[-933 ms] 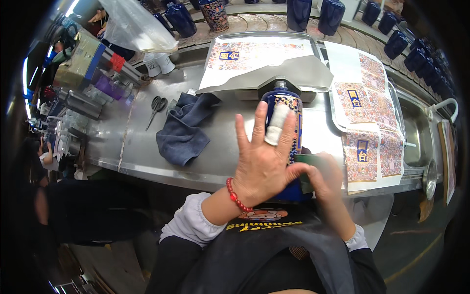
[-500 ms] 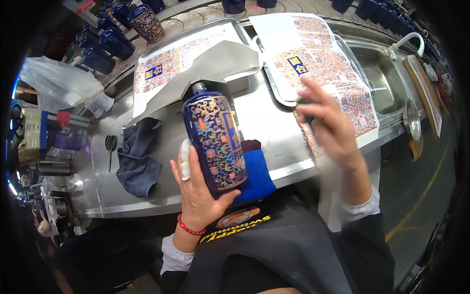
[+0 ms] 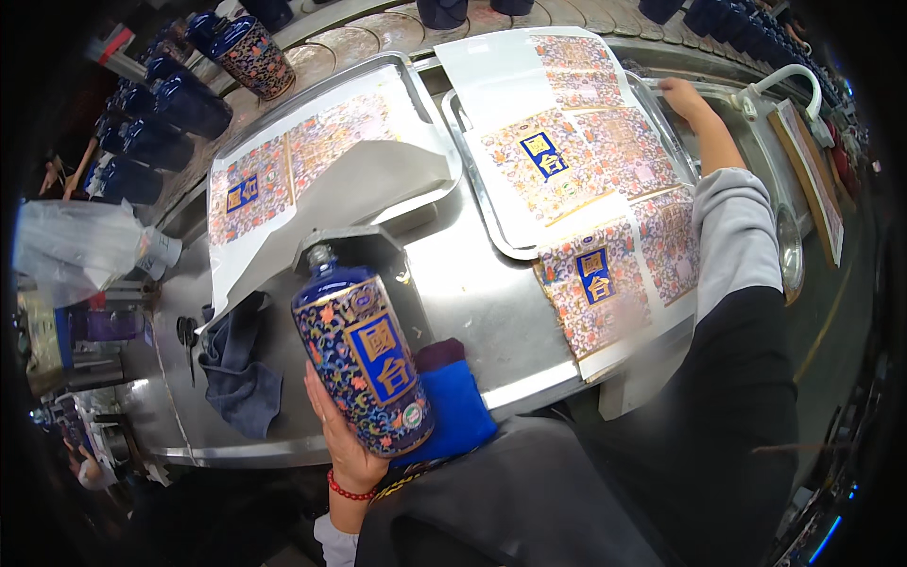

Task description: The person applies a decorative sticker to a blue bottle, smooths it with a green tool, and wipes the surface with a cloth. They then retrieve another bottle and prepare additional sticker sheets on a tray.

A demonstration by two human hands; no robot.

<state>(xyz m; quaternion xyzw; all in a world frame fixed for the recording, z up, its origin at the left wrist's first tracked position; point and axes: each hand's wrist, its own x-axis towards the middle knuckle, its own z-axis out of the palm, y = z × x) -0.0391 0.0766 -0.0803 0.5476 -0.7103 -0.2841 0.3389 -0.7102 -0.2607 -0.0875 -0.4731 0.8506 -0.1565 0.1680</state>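
Observation:
A dark blue bottle (image 3: 364, 364), covered in a colourful floral pattern with a framed blue panel, tilts in front of me. My left hand (image 3: 348, 444) grips its lower left side; a red bead bracelet circles that wrist. Behind the bottle's neck is a grey angular stand (image 3: 378, 248). My right hand (image 3: 684, 96) is stretched far forward to the right, at the sink's near-left corner beside a tray, its fingers too small and partly hidden to read. Printed floral decal sheets (image 3: 590, 283) lie between my arms, partly over the right-hand tray (image 3: 515, 248).
On the left, another tray (image 3: 452, 161) carries more decal sheets. A grey cloth (image 3: 241, 373), scissors (image 3: 188, 345) and a blue cloth (image 3: 458, 411) lie on the metal bench. Several blue bottles (image 3: 189, 109) stand at the back left. The sink has a white faucet (image 3: 798, 77).
My right hand has moved forward and right, from above the decal sheets to the sink edge. The bottle has turned so its panel faces me more fully. The view has shifted.

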